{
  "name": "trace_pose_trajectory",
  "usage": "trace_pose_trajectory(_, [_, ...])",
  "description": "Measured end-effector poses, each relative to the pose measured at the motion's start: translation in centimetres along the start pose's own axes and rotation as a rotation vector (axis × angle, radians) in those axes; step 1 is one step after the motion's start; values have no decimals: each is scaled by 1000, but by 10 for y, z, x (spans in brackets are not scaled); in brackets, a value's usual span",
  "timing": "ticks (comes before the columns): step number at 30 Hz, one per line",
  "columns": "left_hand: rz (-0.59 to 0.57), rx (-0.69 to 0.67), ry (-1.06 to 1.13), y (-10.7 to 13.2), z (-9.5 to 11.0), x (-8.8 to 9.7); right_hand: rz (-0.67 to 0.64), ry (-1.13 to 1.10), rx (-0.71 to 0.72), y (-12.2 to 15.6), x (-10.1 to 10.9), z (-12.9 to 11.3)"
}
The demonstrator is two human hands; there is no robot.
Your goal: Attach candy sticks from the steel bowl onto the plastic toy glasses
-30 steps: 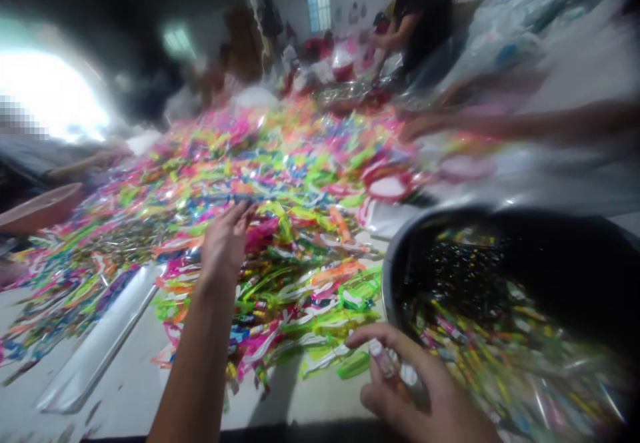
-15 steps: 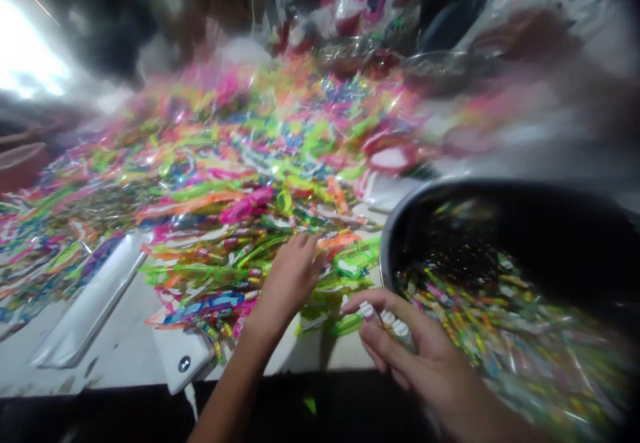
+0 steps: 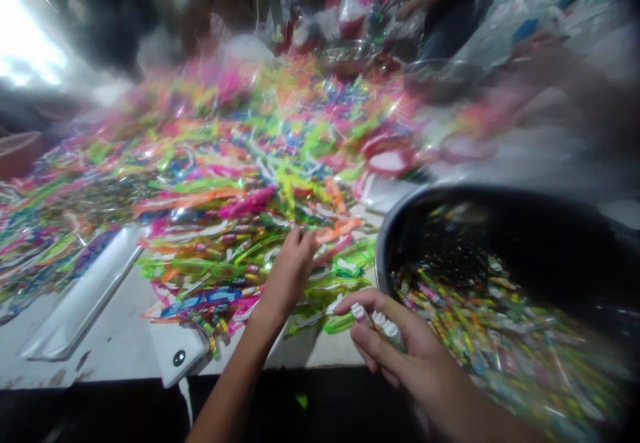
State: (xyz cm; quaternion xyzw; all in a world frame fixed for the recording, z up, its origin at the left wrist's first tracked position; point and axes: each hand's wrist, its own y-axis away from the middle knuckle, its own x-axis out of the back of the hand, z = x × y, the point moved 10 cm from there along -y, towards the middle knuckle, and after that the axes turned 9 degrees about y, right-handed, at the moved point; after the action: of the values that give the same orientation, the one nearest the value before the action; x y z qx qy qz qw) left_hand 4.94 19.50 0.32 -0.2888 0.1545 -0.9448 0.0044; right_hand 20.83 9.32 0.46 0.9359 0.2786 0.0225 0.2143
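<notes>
The small sticks with white ends [image 3: 391,329] sit in the person's right hand [image 3: 417,346], above the table's front edge and just beside the bowl's rim. Its thumb and fingers are curled round them, white ends poking out; a light, even hold would probably serve best, with the ends together so none slips free.

The left hand [image 3: 290,269] is palm down over the pile of bright pieces [image 3: 240,246], fingertips near an orange piece [image 3: 343,229]. Whether those fingers pinch anything, I cannot tell. The pieces lie tangled across one another, so taking one by its end, and lifting rather than dragging, should disturb the fewest neighbours.

To the right, the dark bowl [image 3: 379,263] holds many more sticks; the right wrist is best kept clear of its rim. A white device [image 3: 183,353] with a cable [image 3: 187,399] sits at the table [image 3: 120,346] edge, worth minding with the left forearm. Farther off, a co-worker's arm [image 3: 565,73] is blurred.
</notes>
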Motion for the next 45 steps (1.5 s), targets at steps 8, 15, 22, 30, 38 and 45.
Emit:
trace_pose_trajectory(8, [385, 228, 541, 19, 17, 52, 60, 74, -13, 0, 5, 2])
trace_pose_trajectory(15, [682, 542, 1331, 65, 25, 10, 182, 246, 32, -4, 12, 11])
trace_pose_trajectory(22, [756, 497, 1257, 79, 42, 7, 248, 254, -52, 0, 22, 10])
trace_pose_trajectory(30, [653, 504, 1070, 99, 23, 20, 331, 90, -105, 2, 32, 23])
trace_pose_trajectory(38, [546, 636, 1168, 121, 29, -7, 353, -94, -128, 7, 30, 18])
trace_pose_trajectory(45, [482, 651, 1197, 133, 40, -14, 363, -5, -75, 5, 33, 11])
